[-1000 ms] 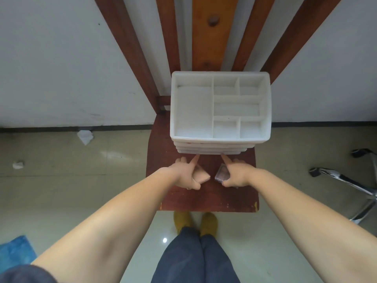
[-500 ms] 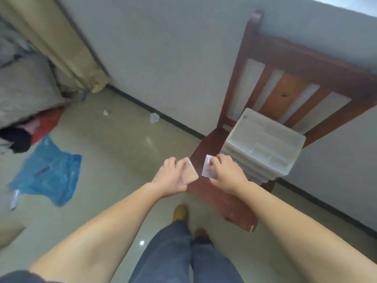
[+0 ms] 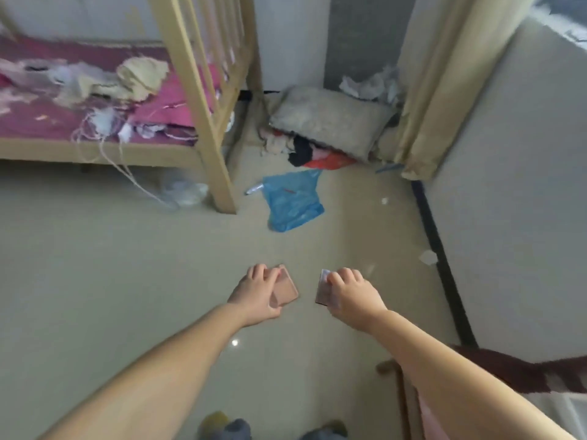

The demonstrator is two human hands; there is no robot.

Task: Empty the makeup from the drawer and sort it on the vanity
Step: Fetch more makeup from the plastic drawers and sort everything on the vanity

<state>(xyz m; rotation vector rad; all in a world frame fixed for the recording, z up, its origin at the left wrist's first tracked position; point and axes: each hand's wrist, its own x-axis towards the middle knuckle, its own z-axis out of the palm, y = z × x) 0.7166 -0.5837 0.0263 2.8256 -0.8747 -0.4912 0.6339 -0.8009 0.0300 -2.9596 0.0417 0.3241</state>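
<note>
Two flat makeup compacts in transit, one per hand, both carried above the bare floor (image 3: 111, 265). Left hand (image 3: 257, 295) curled round a pink compact (image 3: 286, 289), fingers over its upper edge and thumb under the near corner: a firm grip. Right hand (image 3: 352, 295) grasping a second compact (image 3: 323, 289), darker and edge-on, fingers folded over its top, so little of its face readable. Landmark for the rest: a blue plastic bag (image 3: 292, 200) lying on the floor. Both compacts on the near side of that bag, well apart from it, close together but not touching. Beyond the bag, a pillow (image 3: 330, 120) over a heap of clothes; to the bag's left, a wooden bed frame (image 3: 203, 103); to its right, a curtain (image 3: 444, 84). No drawer and no counter in view. Judged progress: two pieces out and in hand, nothing seen sorted yet, placement still ahead, remaining drawer contents unknowable from here.
</note>
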